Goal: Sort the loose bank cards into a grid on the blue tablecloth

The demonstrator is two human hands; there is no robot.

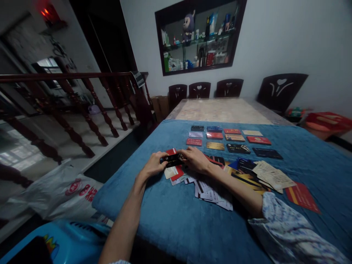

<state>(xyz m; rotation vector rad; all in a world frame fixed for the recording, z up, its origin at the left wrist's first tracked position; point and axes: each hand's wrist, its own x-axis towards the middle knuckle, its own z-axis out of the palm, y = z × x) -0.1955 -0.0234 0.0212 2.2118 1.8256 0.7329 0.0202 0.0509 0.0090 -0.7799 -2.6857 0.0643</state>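
Note:
A black card (172,160) with pale lettering is held just above the table, pinched between both hands. My left hand (154,164) grips its left end, and the fingers of my right hand (195,159) close on its right end. Under the card lie red and white cards (178,172), partly hidden. Toward me a loose heap of white cards (210,192) is spread out. Beyond the hands several cards are laid in rows, among them a gold card (215,146), a black patterned card (238,148) and a red card (194,142).
A blue cloth (165,209) covers the table's near part. To the right are folded paper slips (273,175) and a red packet (302,197). Dark chairs (229,88) stand behind the table. A wooden railing (90,93), plastic bag (71,190) and blue plastic seat (66,240) are at left.

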